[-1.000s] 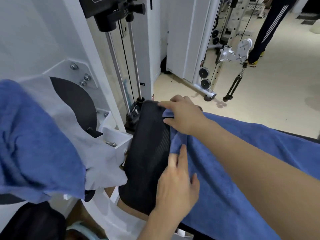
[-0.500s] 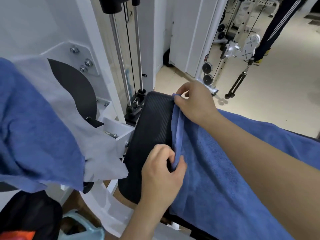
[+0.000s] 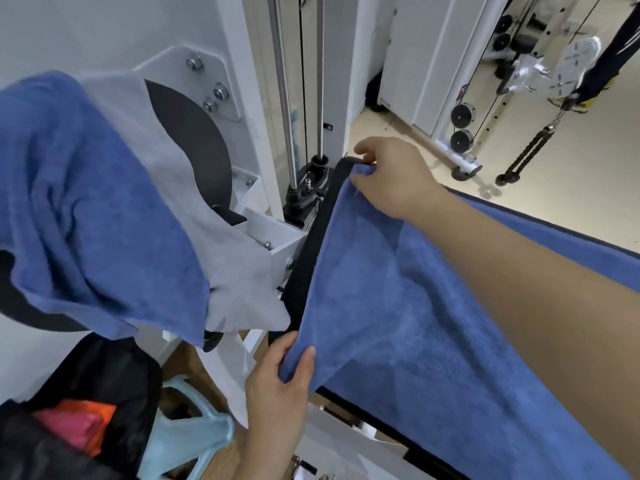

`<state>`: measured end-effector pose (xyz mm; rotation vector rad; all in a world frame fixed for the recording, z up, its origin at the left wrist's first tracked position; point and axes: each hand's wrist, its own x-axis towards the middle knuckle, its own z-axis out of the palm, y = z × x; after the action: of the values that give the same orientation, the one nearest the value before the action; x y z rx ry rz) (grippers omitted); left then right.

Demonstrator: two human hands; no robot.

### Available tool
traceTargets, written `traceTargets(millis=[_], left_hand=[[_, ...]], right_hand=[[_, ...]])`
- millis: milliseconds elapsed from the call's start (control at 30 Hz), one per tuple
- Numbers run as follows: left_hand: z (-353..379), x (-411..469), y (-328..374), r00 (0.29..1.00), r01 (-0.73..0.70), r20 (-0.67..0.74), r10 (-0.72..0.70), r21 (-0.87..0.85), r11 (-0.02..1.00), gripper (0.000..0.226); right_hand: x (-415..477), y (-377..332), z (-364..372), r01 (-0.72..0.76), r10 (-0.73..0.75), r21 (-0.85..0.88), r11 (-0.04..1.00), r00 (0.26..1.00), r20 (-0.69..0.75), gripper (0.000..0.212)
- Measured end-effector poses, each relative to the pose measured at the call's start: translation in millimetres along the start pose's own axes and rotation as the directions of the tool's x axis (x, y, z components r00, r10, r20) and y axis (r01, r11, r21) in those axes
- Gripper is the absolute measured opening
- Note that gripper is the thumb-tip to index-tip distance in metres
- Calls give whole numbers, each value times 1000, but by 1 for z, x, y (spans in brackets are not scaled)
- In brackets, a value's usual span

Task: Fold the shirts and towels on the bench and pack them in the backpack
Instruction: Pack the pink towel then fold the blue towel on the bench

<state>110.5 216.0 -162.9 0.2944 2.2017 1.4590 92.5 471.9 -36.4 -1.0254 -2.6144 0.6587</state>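
alongside, a second towel [image 3: 86, 202] overlies a grey shirt [image 3: 242, 282].

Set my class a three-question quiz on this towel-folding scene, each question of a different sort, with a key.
1. True or false: the left hand and the right hand each grip a corner of the blue towel on the bench.
2. The grey shirt lies: A) on the bench, B) over the machine, C) on the floor.
3. Fill in: the backpack is ____ at the top.
Key: 1 true; 2 B; 3 open.
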Motion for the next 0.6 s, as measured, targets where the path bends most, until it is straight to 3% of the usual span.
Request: traceTargets(millis=[200, 300, 367, 500, 600], left_hand=[[1, 9, 4, 976, 60, -198, -88, -147, 987, 11], [-3, 12, -3, 963, 65, -240, -123, -238, 969, 11], [-7, 13, -7, 961, 76, -236, -144, -276, 958, 11], [-8, 18, -12, 960, 94, -232, -157, -263, 960, 6], [-10, 16, -14, 973, 37, -223, -67, -136, 990, 4]], right_hand=[[6, 0, 9, -37, 28, -146, 989, 998, -59, 18], [10, -2, 6, -78, 77, -1, 997, 992, -98, 9], [11, -5, 6, -52, 64, 88, 995, 989, -134, 15], [5, -6, 17, 13, -6, 46, 999, 987, -164, 23], [-2, -4, 17, 59, -54, 30, 998, 988, -144, 25]])
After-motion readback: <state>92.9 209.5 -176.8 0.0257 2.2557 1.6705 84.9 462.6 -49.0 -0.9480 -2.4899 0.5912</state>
